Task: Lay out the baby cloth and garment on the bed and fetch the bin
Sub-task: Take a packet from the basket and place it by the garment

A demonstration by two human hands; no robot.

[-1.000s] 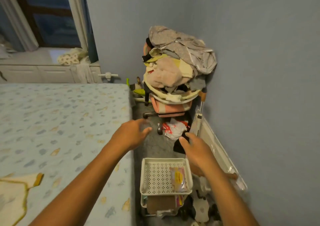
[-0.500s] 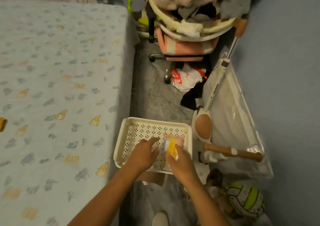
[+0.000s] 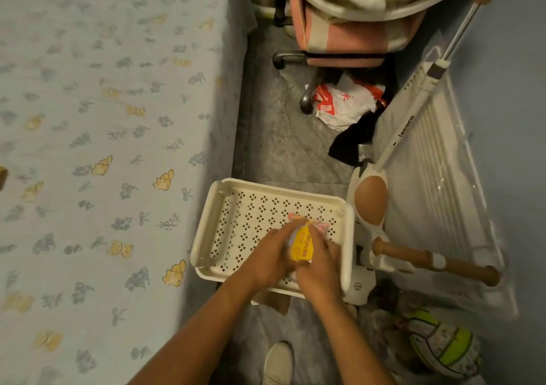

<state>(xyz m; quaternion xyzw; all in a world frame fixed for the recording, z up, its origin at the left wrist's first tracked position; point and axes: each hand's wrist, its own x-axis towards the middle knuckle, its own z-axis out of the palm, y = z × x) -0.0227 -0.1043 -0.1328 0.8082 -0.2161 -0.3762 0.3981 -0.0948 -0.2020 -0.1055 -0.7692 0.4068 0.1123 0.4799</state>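
A cream perforated bin, the top tray of a small cart, stands on the floor beside the bed. Over the tray's right half, my left hand and my right hand both grip a small plastic packet with a yellow label, lifted slightly off the tray floor. A sliver of a yellow-edged cloth shows at the bed's far left edge. The bed carries a pale blue printed sheet.
A pink chair heaped with clothes stands ahead in the narrow aisle. A white and red plastic bag and a dark cloth lie under it. A child's scooter, a folded white rack and a green ball crowd the right wall.
My view tilted down and closer to the tray. Both hands dropped from mid-air onto the packet, and my left hand joined the right in gripping it and raising it a little.
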